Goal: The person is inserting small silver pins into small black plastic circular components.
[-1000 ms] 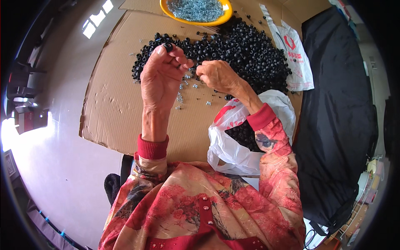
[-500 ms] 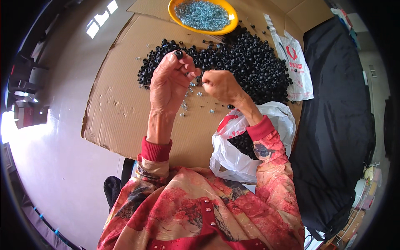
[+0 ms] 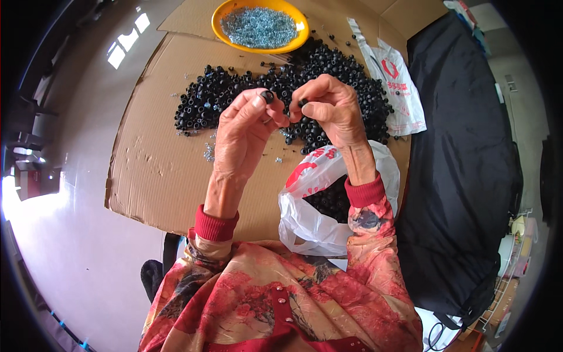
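Above the pile, my left hand (image 3: 246, 126) pinches a small round black plastic piece (image 3: 267, 97) between thumb and forefinger. My right hand (image 3: 334, 108) is close beside it, fingers curled, with another small black piece (image 3: 302, 102) between thumb and forefinger. A small gap parts the two pieces. Beneath and behind both hands spreads a heap of black round pieces (image 3: 358, 88), many with a hole through one end. At the far side, a yellow bowl (image 3: 304, 29) is filled with tiny shiny bluish pieces (image 3: 258, 26), too small to make out.
A white plastic bag (image 3: 293, 220) holding more black pieces (image 3: 328, 202) stands below my right forearm. Another white bag (image 3: 407, 108) lies flat beside the heap. Cardboard (image 3: 146, 158) covers the work surface, and black cloth (image 3: 457, 176) hangs along the right.
My right hand has turned and risen, so the black piece in its pinch now shows. My left hand still grips its piece. The whole view has shifted slightly.
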### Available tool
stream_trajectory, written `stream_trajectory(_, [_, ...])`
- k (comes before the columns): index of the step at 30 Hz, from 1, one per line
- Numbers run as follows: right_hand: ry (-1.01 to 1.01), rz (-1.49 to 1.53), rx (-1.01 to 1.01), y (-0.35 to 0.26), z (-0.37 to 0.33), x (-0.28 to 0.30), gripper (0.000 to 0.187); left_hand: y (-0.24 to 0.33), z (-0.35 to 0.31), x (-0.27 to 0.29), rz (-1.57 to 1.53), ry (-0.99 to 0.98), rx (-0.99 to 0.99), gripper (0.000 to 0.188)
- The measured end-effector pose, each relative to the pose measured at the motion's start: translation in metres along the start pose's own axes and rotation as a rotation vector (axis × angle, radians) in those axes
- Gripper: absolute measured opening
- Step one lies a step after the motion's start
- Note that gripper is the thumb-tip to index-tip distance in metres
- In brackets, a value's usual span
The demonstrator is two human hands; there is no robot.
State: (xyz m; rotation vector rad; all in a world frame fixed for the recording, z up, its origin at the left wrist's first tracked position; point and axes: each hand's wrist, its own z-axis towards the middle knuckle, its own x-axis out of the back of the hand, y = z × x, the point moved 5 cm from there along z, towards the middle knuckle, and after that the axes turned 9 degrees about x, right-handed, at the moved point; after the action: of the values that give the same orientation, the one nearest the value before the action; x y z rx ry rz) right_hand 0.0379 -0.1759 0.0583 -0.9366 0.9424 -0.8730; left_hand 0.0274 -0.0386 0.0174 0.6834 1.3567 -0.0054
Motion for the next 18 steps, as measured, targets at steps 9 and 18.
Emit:
stream_trajectory(9, [0.023,-0.276,0.098,-0.033,0.007,-0.017,0.015,0.003,-0.004,-0.004,-0.047,-0.017,0.003,0.016])
stream_trajectory(18, [0.061,-0.351,0.091,-0.041,0.019,-0.037,0.017,0.005,-0.004,-0.01,-0.09,-0.021,0.015,0.014])
